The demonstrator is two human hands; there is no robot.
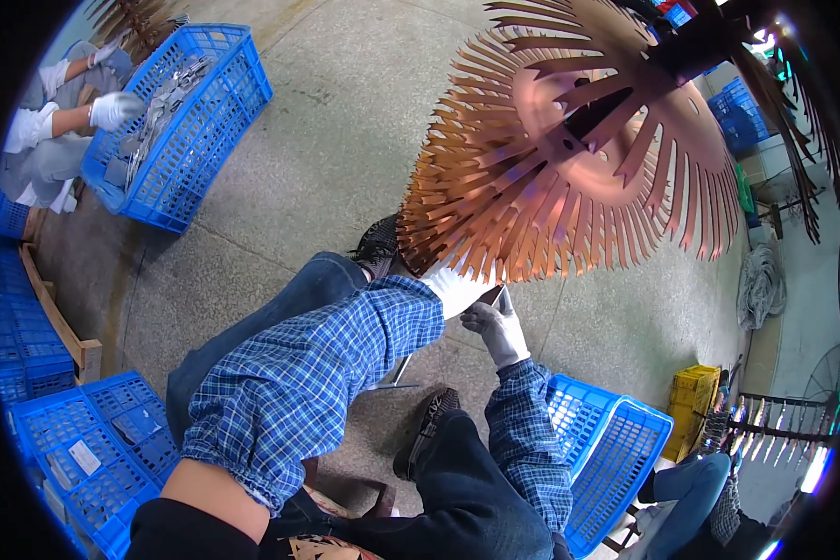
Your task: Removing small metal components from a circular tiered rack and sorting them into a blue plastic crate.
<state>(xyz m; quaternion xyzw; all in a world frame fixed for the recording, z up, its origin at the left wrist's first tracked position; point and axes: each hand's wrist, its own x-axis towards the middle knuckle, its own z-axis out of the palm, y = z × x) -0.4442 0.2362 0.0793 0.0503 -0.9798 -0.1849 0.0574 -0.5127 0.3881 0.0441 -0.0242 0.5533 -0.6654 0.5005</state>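
Observation:
A large rack of copper-coloured metal discs point(588, 177) with many notched, radiating prongs fills the upper right on a dark shaft. My left hand point(457, 287), in a white glove, reaches to the lower edge of the prongs; its fingers are hidden, so their grip cannot be seen. Just to its right, my right hand point(497, 331) in a greyish-white glove has its fingers closed on a small flat metal piece point(505, 300), below the prong tips. Blue plaid sleeves cover both forearms.
A blue crate point(616, 439) stands by my right arm, with a yellow crate point(693, 397) beyond. Blue crates point(93, 448) are stacked at lower left. At upper left, another person's gloved hand point(117, 110) is over a crate point(201, 140) of flat metal pieces.

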